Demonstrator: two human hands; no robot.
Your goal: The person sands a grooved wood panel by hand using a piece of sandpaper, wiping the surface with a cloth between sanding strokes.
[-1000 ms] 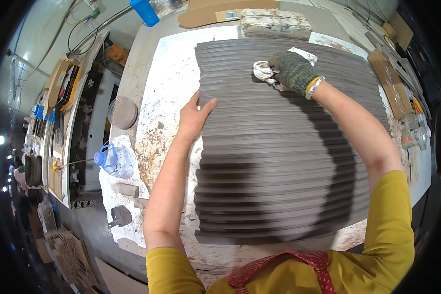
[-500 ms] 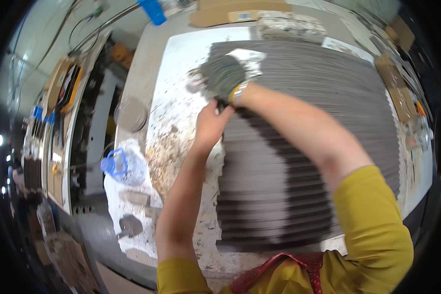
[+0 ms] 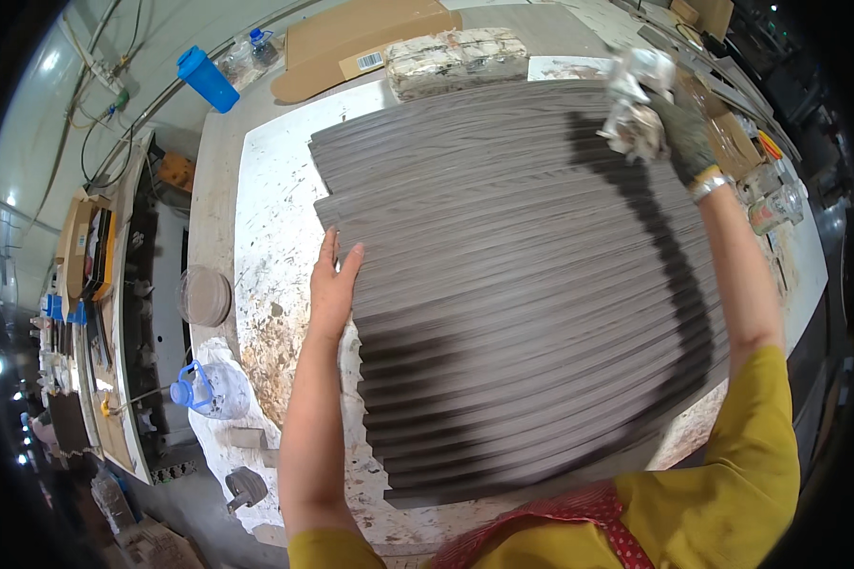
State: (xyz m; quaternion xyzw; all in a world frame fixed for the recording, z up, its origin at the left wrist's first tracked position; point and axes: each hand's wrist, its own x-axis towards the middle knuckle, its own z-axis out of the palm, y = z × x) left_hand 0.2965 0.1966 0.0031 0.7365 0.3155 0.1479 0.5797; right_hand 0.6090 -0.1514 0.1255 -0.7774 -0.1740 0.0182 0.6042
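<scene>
A wide row of dark grey wood-grain strips (image 3: 503, 228) lies side by side across the table, their left ends staggered. At the left ends rests my bare left hand (image 3: 332, 294), thumb and fingers apart, with nothing in it. My right hand (image 3: 683, 137) wears a dark glove and is stretched out to the far right corner of the strips. It is closed on a crumpled, stained white rag (image 3: 636, 109), which hangs at the strips' right ends. The glove hides part of the rag.
A paint-stained white sheet (image 3: 270, 199) lies under the strips. On the left stand a round lidded tub (image 3: 205, 296) and a clear jug with a blue handle (image 3: 220, 391). A wrapped block (image 3: 457, 64), a cardboard piece (image 3: 361, 43), and a blue cup (image 3: 209, 80) line the back.
My right hand has swept the rag from the strips' left ends to their far right. My left hand, beside it before, is now apart from it, lower along the left edge. The view has shifted.
</scene>
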